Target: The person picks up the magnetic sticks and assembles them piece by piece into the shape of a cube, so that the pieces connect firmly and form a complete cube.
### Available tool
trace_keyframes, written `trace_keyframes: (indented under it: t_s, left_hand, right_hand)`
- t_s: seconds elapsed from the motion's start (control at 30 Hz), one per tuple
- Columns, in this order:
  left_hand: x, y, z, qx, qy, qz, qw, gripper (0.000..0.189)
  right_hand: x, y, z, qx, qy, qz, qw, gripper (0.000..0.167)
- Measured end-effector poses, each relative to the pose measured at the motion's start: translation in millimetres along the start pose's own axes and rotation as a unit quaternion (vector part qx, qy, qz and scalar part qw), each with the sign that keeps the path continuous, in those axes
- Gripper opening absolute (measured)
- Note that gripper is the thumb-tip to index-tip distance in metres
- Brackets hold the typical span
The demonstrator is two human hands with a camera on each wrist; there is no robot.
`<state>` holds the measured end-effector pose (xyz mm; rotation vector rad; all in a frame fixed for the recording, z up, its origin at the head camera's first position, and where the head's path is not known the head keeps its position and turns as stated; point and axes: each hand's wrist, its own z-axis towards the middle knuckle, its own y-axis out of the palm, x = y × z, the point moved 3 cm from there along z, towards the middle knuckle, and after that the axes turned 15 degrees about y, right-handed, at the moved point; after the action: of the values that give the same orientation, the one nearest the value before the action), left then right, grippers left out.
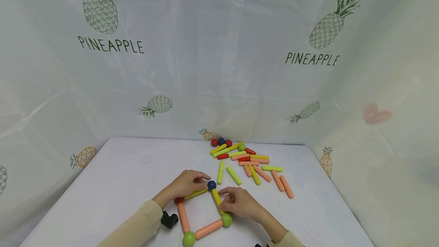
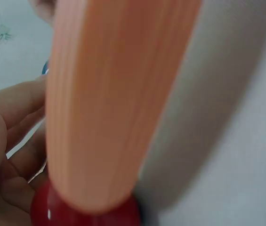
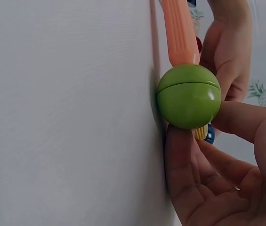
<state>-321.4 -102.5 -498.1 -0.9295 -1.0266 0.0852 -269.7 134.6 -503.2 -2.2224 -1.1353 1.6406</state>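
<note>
Ribbed toy sticks and balls form a four-sided frame on the table. Its corners are a blue ball (image 1: 212, 185), a red ball (image 2: 83, 209) and two green balls (image 1: 226, 220) (image 1: 189, 239). Orange sticks (image 1: 183, 217) (image 1: 209, 229) make the near sides; yellow sticks (image 1: 196, 194) (image 1: 217, 200) the far ones. My left hand (image 1: 188, 183) holds the left yellow stick, fingertips close to the blue ball. Between thumb and fingers, my right hand (image 1: 241, 202) pinches the right yellow stick near its green ball. In the left wrist view, an orange stick hides part of the left hand.
Behind the frame lie several loose orange, yellow, lime and red sticks (image 1: 248, 163). Red and blue balls (image 1: 221, 141) sit at the table's back edge, against a pineapple-print curtain (image 1: 219, 68). A black object (image 1: 169, 220) is beside the left sleeve.
</note>
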Motion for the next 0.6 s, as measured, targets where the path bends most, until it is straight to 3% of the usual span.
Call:
trace_keyframes:
  t_s: [0.17,0.43,0.6]
  left_hand:
    - [-4.5,-8.8,-15.0,0.004,-0.015,0.009,0.9998,0.032]
    - [-4.6,-36.0,-60.6,0.085,-0.067,0.015,0.994,0.033]
    - [-2.7,-32.8,-78.2,0.102,-0.077,-0.021,0.9915,0.036]
  right_hand:
    - [0.9,3.4,-0.9,0.005,0.003,0.011,0.9999,0.041]
    - [4.7,2.9,-7.9,0.024,0.016,0.015,0.9995,0.043]
    - [11.2,-1.9,-12.0,0.042,0.022,0.017,0.9987,0.046]
